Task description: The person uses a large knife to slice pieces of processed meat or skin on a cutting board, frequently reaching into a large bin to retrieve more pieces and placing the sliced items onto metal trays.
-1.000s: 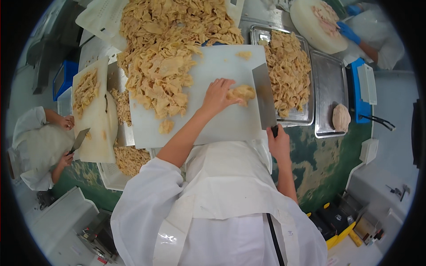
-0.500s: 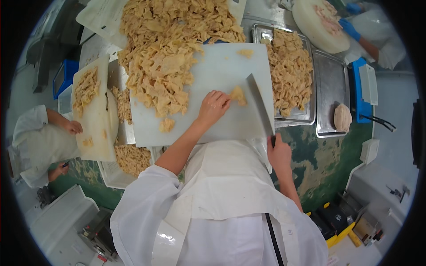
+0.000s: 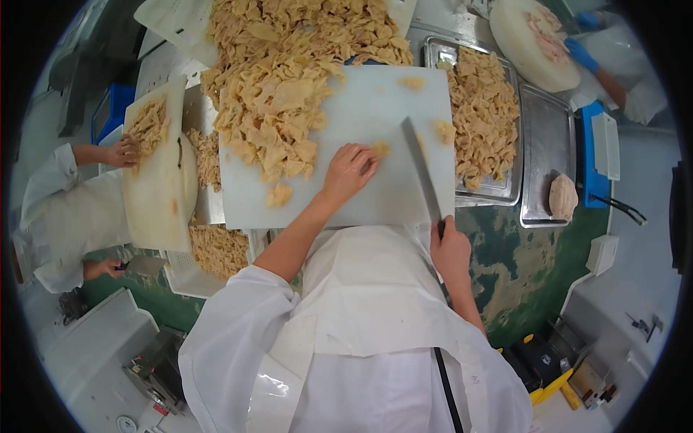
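My left hand [image 3: 349,173] rests on the white cutting board [image 3: 346,209], its fingers bent and pressed together on a small piece of yellowish chicken skin [image 3: 380,149]. The handle of a long, broad knife [image 3: 422,169] is in my right hand [image 3: 450,252], closed round it at the board's near right edge. Its blade points away from me, just right of the piece under my left fingers. Another cut piece [image 3: 444,131] lies right of the blade, at the board's edge. A large heap of chicken skin [image 3: 278,108] covers the board's left and far side.
To the right is a metal tray of cut skin [image 3: 480,115]; beyond it, another metal tray [image 3: 535,144] holds a pale lump [image 3: 562,197]. At left a co-worker works at a board [image 3: 155,209], holding a knife [image 3: 146,266]. Blue-gloved hands [image 3: 581,52] work at far right.
My knife blade has shifted slightly left, and a cut piece now lies on its right. The skin at my left fingers looks smaller. The left co-worker's hand has moved up to the skin there.
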A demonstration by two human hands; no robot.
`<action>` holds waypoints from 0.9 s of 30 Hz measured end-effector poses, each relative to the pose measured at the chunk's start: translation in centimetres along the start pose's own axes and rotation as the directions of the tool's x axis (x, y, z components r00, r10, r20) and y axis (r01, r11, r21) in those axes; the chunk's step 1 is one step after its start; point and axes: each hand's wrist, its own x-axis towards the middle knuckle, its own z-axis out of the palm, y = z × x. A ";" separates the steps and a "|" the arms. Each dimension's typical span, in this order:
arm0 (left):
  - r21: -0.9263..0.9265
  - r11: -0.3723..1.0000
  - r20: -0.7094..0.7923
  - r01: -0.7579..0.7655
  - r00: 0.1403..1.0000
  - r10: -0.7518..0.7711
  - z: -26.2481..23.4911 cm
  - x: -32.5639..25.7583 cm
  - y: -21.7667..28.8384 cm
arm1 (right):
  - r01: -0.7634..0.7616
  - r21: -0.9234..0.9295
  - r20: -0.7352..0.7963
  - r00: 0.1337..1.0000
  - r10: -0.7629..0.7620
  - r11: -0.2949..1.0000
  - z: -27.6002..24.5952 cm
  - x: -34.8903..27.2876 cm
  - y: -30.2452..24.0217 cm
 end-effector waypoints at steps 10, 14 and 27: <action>0.016 0.998 0.025 -0.056 0.998 0.055 2.3 1.1 0.2 | -0.032 0.127 -0.030 0.999 0.036 0.991 -1.0 0.1 -0.2; 0.026 0.981 0.127 -0.194 0.974 0.190 1.0 0.0 0.5 | -0.008 0.118 -0.016 1.000 0.010 0.993 -0.3 -0.7 0.4; -0.129 0.991 -0.033 0.033 0.999 -0.037 0.3 -0.8 1.3 | 0.017 0.127 0.002 1.000 -0.017 0.992 -2.7 -2.1 -1.4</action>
